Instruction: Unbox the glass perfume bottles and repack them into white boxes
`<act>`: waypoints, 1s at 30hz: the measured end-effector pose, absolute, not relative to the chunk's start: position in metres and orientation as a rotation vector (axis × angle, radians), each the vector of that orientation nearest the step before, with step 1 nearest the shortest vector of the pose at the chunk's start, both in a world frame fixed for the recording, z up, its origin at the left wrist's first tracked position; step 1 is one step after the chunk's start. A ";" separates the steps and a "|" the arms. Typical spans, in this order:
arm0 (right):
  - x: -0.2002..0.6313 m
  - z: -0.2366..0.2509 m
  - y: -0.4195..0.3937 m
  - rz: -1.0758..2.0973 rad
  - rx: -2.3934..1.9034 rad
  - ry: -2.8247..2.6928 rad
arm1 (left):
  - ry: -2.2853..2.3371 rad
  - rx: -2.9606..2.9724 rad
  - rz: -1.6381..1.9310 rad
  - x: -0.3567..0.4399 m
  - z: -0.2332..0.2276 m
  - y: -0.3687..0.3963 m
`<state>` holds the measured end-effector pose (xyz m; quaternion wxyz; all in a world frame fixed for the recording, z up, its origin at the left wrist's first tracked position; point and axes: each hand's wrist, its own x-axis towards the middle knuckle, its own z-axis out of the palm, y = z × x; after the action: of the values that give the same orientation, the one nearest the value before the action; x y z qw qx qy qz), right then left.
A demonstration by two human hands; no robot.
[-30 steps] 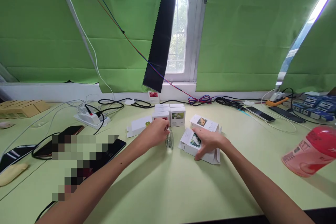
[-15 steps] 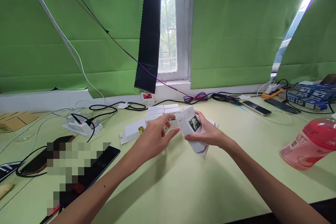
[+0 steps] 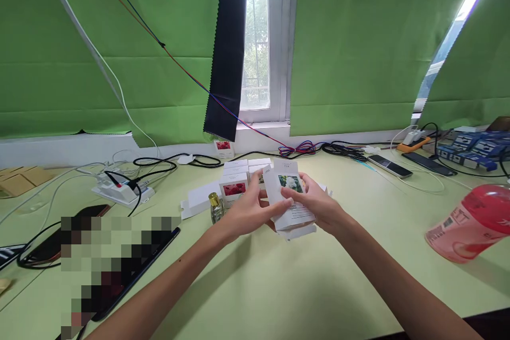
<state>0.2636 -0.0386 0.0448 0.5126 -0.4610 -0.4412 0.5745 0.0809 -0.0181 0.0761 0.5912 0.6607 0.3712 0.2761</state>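
Both hands hold a small white carton (image 3: 297,214) with a white-flower picture on its front and loose flaps at its lower end. My left hand (image 3: 255,204) grips the carton's left side, thumb across the front. From the right, my right hand (image 3: 316,199) is wrapped round it with the thumb over the flower picture. Left of my left hand stands a glass bottle with a gold cap (image 3: 216,207). Just behind are several stacked white boxes (image 3: 234,180), one showing red flowers. An opened white carton (image 3: 197,197) lies flat beside the bottle.
A red-capped pink bottle (image 3: 470,220) stands at the right. Phones (image 3: 389,166) and blue boxes (image 3: 472,146) lie at the back right. A power strip (image 3: 123,191) with cables and a dark phone (image 3: 75,231) are on the left. Bundled cables (image 3: 345,150) run along the wall.
My left hand has moved right and closed on the carton, which was in my right hand alone. The carton has turned so its flower front faces me more.
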 end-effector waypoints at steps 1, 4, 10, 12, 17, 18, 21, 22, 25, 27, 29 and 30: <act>0.263 0.045 -0.038 1.361 -1.143 -1.033 | 0.864 1.513 0.633 0.081 0.074 -0.018; 0.264 0.047 -0.039 1.311 -1.175 -1.016 | 0.853 1.452 0.665 0.081 0.068 -0.015; 0.275 0.053 -0.040 1.329 -1.181 -1.146 | 0.839 1.463 0.793 0.083 0.062 -0.015; 0.276 0.054 -0.040 1.272 -1.225 -1.094 | 0.868 1.561 0.838 0.084 0.061 -0.019; 0.272 0.055 -0.041 1.110 -1.218 -1.056 | 0.954 1.826 0.854 0.087 0.063 -0.034; 0.272 0.056 -0.041 1.104 -1.207 -1.060 | 0.947 1.834 0.854 0.087 0.064 -0.036; 0.273 0.056 -0.042 1.120 -1.197 -1.044 | 0.887 1.813 0.809 0.086 0.066 -0.038; 0.273 0.056 -0.042 1.132 -1.194 -1.034 | 0.867 1.819 0.794 0.085 0.066 -0.038; 0.272 0.056 -0.042 1.135 -1.206 -1.019 | 0.861 1.883 0.819 0.084 0.065 -0.038; 0.269 0.056 -0.043 1.100 -1.221 -1.032 | 0.898 1.923 0.884 0.085 0.064 -0.039; 0.268 0.057 -0.045 1.065 -1.227 -1.042 | 0.922 1.959 0.935 0.087 0.061 -0.041; 0.268 0.058 -0.045 1.059 -1.222 -1.040 | 0.925 1.979 0.950 0.087 0.060 -0.041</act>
<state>0.2677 -0.0453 0.0577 0.5723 -0.5211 -0.4436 0.4518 0.0870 -0.0409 0.0600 0.3705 0.7717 0.3607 0.3702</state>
